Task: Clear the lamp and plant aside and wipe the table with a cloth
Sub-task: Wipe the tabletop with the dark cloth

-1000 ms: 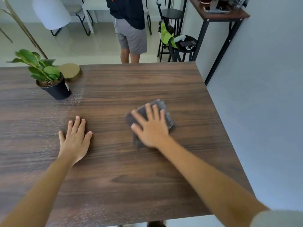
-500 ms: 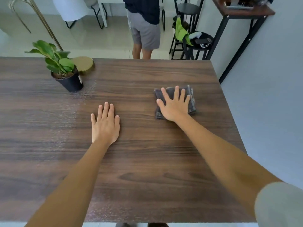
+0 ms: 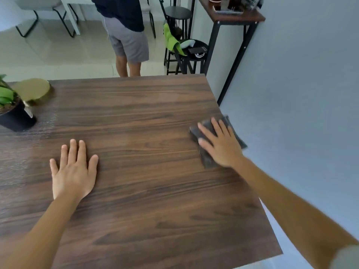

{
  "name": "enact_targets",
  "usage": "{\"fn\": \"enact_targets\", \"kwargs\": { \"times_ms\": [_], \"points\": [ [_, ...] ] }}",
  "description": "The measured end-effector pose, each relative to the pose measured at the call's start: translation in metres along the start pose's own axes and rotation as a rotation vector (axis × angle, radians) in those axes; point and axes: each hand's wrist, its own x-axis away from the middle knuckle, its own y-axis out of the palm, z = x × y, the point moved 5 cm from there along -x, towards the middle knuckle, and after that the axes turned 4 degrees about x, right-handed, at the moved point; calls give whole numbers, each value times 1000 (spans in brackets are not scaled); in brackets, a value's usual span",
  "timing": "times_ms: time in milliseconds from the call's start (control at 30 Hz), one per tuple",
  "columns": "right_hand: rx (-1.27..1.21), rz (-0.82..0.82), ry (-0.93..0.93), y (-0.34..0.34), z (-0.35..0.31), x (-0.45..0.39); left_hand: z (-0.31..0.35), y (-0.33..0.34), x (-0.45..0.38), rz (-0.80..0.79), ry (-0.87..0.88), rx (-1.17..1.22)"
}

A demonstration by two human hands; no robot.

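Observation:
My right hand (image 3: pixel 221 144) presses flat on a dark grey folded cloth (image 3: pixel 206 161) at the right edge of the dark wooden table (image 3: pixel 147 200); part of the cloth hangs past the edge. Lying flat with fingers spread, my left hand (image 3: pixel 73 171) rests on the bare wood left of centre and holds nothing. At the far left stands the plant (image 3: pixel 7 98) in a black pot (image 3: pixel 16 118), partly cut off by the frame. Just behind it sits the lamp's round gold base (image 3: pixel 32 90); the rest of the lamp is out of view.
A person (image 3: pixel 126 30) in grey shorts stands just beyond the table's far edge. Black stools (image 3: pixel 191 53) with a green cloth and small items stand at the back right, beside a tall side table (image 3: pixel 233 16). A grey wall runs along the table's right side.
My right hand has slid the cloth rightward across the table to its right edge. The view has swung right, pushing the plant and lamp base toward the left border. My left hand stays flat.

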Motion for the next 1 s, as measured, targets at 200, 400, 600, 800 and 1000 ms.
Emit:
{"fn": "enact_targets", "kwargs": {
  "times_ms": [200,400,600,800,1000],
  "points": [
    [15,-52,95,-9,14,-93,-3,1,0,-15,7,-12],
    [58,-7,-15,17,-6,150,-3,2,0,4,18,13],
    [80,-8,-87,12,-4,159,1,-1,0,20,18,-8],
    [-2,-48,66,-15,8,-109,-1,1,0,9,0,-27],
    [-27,-104,212,-21,1,-194,-2,1,-2,-1,2,-16]
  ]
}}
